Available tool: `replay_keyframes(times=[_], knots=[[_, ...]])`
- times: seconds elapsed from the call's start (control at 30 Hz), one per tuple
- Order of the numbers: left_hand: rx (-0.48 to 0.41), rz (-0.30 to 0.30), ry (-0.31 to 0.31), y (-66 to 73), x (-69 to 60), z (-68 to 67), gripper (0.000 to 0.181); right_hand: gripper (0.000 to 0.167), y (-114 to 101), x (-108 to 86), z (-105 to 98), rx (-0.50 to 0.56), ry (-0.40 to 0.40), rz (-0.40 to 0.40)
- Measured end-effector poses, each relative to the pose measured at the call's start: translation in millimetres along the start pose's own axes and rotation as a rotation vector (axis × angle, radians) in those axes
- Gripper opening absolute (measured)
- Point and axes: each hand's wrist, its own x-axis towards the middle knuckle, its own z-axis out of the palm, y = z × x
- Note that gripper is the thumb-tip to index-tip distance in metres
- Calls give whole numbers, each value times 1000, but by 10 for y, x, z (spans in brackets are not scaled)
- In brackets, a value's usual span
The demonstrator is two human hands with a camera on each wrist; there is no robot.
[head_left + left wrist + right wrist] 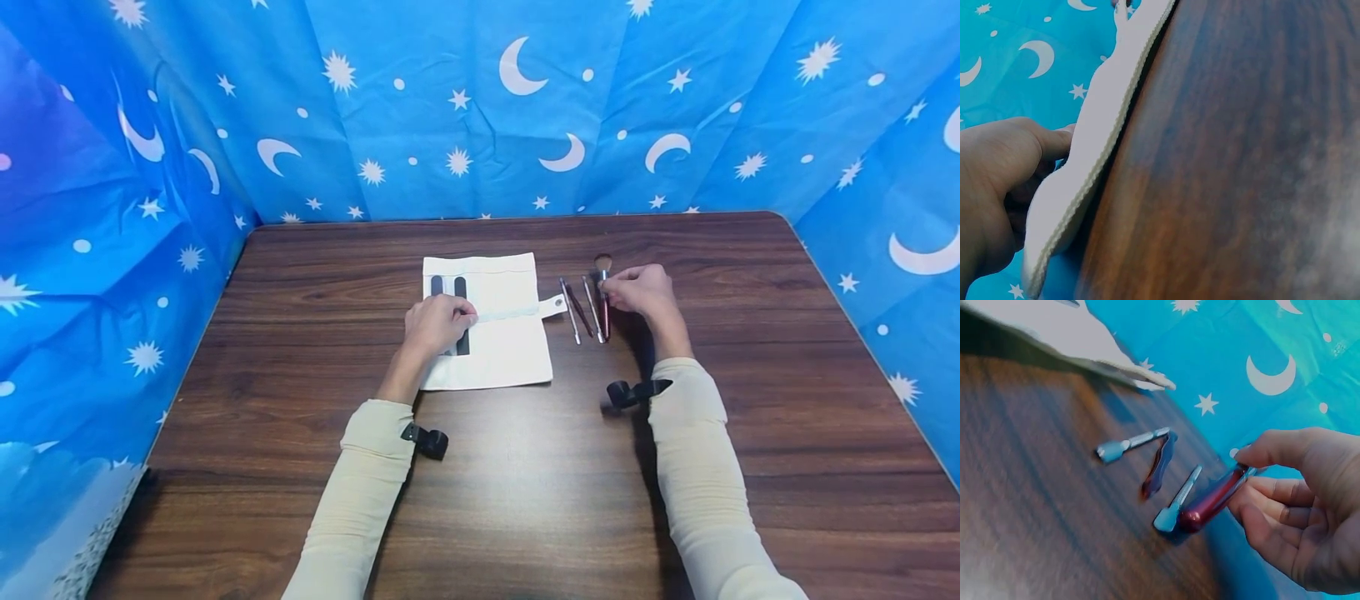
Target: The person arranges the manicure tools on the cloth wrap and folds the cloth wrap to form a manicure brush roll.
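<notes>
A white cloth pouch [510, 358] lies unfolded on the table, with two dark flat strips [461, 287] with rounded ends tucked in its left part. My left hand [435, 323] is over these strips and pinches the pocket's edge; its thumb meets the white cloth [1097, 119] in the left wrist view, where the fingertips are hidden. Right of the pouch, my right hand [643, 290] pinches a makeup brush [1213, 500] with a glossy dark red handle between thumb and fingers. The brush's bristles [603, 262] point away from me.
Between pouch and brush lie two slim silver tools [572, 315] and a thin dark red stick [579, 310]. The pouch's snap tab [553, 306] sticks out toward them. A blue curtain [465, 125] with moons and stars stands around the wooden table [525, 475].
</notes>
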Motion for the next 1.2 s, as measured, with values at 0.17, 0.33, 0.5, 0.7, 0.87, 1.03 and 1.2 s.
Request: replay_keyframes(times=[0.17,0.33,0.5,0.7,0.87,1.03,1.2], knots=[[-2,11,6,-7,-1,4,14,36,-71,17,5,170,10,-43],[-8,12,3,-8,0,6,15,22,-178,3,29,351,-37,-96],[-5,12,5,-11,0,9,15,14,-326,-17,126,439,-107,-137],[5,15,8,-17,3,5,15,6,-518,28,347,545,-144,-160],[12,19,8,-31,15,-4,15,5,-658,58,589,520,-164,-193],[13,19,1,-42,22,-14,15,25,-718,80,802,453,-163,-170],[8,22,-11,-51,23,-13,15,31,-729,109,929,449,-167,-133]])
